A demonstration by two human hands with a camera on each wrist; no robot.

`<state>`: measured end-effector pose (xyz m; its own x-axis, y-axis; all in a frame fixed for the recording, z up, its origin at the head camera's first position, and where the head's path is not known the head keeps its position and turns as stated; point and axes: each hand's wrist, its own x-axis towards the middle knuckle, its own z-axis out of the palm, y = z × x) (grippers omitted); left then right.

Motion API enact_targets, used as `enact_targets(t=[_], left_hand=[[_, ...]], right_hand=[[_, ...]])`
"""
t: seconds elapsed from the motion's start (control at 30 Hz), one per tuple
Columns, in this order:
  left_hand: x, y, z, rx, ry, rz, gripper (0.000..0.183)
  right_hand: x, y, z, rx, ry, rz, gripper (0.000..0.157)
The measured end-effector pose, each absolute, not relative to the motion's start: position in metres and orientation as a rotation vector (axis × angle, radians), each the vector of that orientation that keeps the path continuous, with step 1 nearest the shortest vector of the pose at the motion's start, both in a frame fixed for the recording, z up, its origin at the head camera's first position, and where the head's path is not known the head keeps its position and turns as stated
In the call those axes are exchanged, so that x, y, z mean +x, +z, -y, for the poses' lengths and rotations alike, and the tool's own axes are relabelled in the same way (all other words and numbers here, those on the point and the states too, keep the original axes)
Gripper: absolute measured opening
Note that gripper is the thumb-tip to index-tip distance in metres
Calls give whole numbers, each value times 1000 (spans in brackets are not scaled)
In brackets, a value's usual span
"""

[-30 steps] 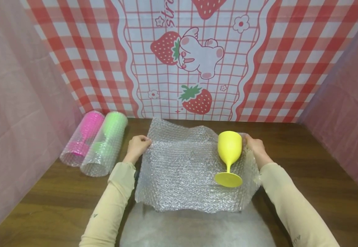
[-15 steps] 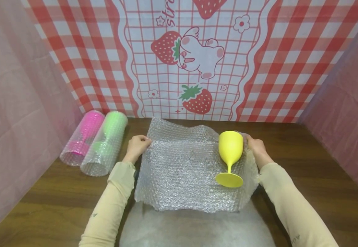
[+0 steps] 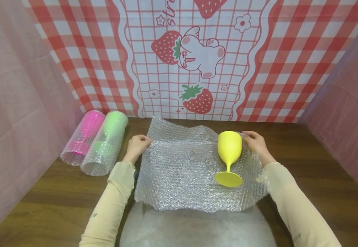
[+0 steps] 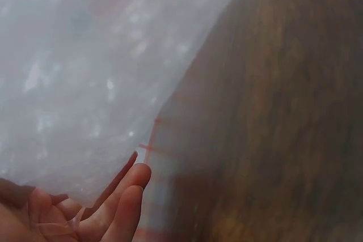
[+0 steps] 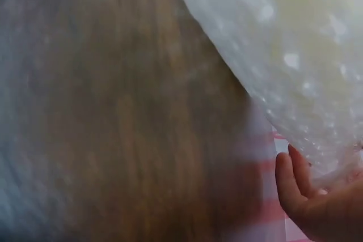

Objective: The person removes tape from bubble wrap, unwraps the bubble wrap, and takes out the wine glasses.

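Note:
A sheet of bubble wrap (image 3: 179,175) is spread out in front of me, its far edge rising. On its right part lies a yellow goblet (image 3: 229,147), with the bowl pointing away and the round foot toward me. My left hand (image 3: 137,148) pinches the sheet's left edge between thumb and fingers. At the upper right edge, just beside the goblet's bowl, my right hand (image 3: 257,144) pinches the sheet. The right wrist view shows the wrap (image 5: 295,66) running up from that hand, with a faint yellow tint through it.
Two bubble-wrapped goblets, one pink (image 3: 84,137) and one green (image 3: 106,144), lie side by side at the left on the wooden table (image 3: 52,206). A pale grey rounded surface (image 3: 197,230) is nearest me. A checked strawberry cloth (image 3: 191,61) hangs behind; pink curtains flank the sides.
My right hand has shifted its fingers along the upper right edge, and the wrap's right side has spread outward to the right. The left hand stays where it was.

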<state>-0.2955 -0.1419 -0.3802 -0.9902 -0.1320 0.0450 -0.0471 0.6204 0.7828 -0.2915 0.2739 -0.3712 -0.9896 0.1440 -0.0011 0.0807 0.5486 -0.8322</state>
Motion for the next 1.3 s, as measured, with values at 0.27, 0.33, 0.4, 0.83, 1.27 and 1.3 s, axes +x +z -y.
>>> enact_targets(t=[0.27, 0.33, 0.4, 0.83, 1.27, 1.3], left_hand=[[-296, -381, 143, 149, -1356, 2722, 25], [-296, -382, 143, 146, -1361, 2722, 26], [-296, -382, 143, 147, -1360, 2722, 25], [-297, -382, 145, 151, -1371, 2726, 26], [-297, -382, 145, 158, -1359, 2725, 26], [-297, -382, 145, 159, -1358, 2725, 26]], right_hand=[[-288, -370, -272, -190, 1472, 2682, 57], [-288, -371, -272, -215, 1476, 2665, 57], [-288, -373, -273, -245, 1485, 2645, 57], [-288, -375, -275, -449, 1397, 2641, 56], [-290, -375, -279, -487, 1374, 2630, 51], [-290, -375, -279, -492, 1378, 2632, 51]])
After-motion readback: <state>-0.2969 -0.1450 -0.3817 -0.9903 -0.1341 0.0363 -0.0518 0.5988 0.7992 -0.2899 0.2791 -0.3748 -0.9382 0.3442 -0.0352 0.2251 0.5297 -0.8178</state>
